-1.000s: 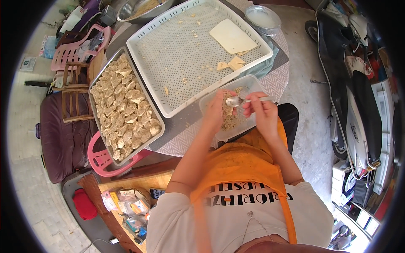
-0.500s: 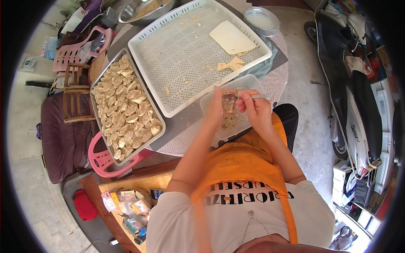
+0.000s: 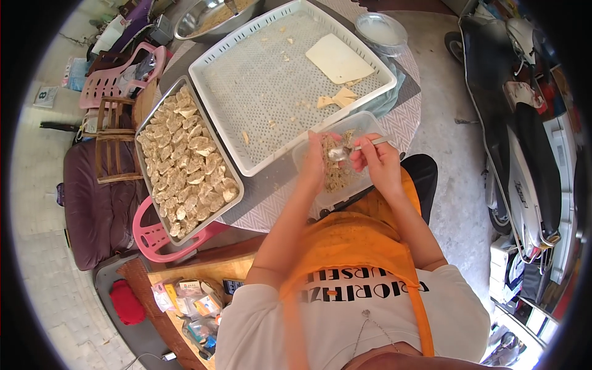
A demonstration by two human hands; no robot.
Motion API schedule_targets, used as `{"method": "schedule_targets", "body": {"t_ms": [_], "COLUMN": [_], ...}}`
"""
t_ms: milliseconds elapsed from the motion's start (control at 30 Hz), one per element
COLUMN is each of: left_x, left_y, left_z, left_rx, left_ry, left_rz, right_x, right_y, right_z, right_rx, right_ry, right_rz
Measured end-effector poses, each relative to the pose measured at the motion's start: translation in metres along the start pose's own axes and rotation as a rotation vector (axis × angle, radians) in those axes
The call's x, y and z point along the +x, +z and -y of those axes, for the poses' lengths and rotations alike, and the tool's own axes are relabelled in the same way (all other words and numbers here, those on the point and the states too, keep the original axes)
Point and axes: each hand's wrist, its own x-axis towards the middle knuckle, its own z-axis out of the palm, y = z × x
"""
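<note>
A clear plastic container (image 3: 365, 123) of minced filling (image 3: 338, 180) sits at the table's near edge. My right hand (image 3: 377, 161) grips a metal spoon (image 3: 339, 153) by its handle, the spoon's bowl hanging over the filling. Beside it, over the container's left part, my left hand (image 3: 316, 159) is curled, fingers toward the spoon; what it holds is hidden. Farther off lies a white perforated tray (image 3: 246, 80) with a stack of pale yellow dough wrappers (image 3: 340, 58) and a few loose wrappers (image 3: 338, 97). To the left, a metal tray (image 3: 238, 180) is full of folded dumplings (image 3: 185, 160).
A metal bowl (image 3: 213, 24) and a clear bowl (image 3: 381, 32) stand at the far side. The metal tray overhangs the table above a pink stool (image 3: 151, 237). A scooter (image 3: 518, 142) is parked on the right; a pink chair (image 3: 102, 86) stands on the left.
The spoon has turned so that its shiny bowl shows, near my left fingers. My right hand has shifted slightly; the whole view has tilted a little.
</note>
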Motion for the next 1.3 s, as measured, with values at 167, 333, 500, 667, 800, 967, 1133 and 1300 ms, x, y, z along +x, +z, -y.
{"method": "schedule_targets", "body": {"t_ms": [167, 333, 500, 667, 800, 967, 1133, 1300], "left_x": [-0.006, -0.006, -0.01, -0.01, -0.015, -0.014, -0.009, -0.015], "left_y": [-0.002, -0.009, 0.004, -0.006, 0.018, 0.007, -0.003, 0.004], "left_z": [-0.008, -0.007, 0.002, 0.003, -0.01, -0.009, 0.001, -0.008], "left_rx": [0.061, 0.059, 0.121, 0.182, 0.18, 0.291, 0.092, 0.236], "left_ry": [-0.018, -0.052, 0.006, 0.009, -0.021, -0.032, -0.043, -0.042], "left_rz": [0.076, 0.085, -0.019, 0.075, 0.023, 0.156, 0.122, 0.088], "right_x": [-0.003, -0.007, -0.006, -0.003, -0.003, -0.002, -0.003, -0.002], "right_y": [-0.013, -0.017, -0.017, -0.012, -0.014, -0.012, -0.009, -0.011], "right_z": [0.007, 0.001, -0.009, -0.009, -0.011, -0.013, -0.008, -0.012], "right_rx": [0.058, 0.056, -0.15, -0.302, -0.339, -0.394, -0.438, -0.472], "right_ry": [-0.024, -0.057, -0.099, -0.162, -0.177, -0.224, -0.229, -0.247], "right_rz": [-0.077, -0.18, -0.15, -0.116, -0.126, -0.124, -0.125, -0.125]}}
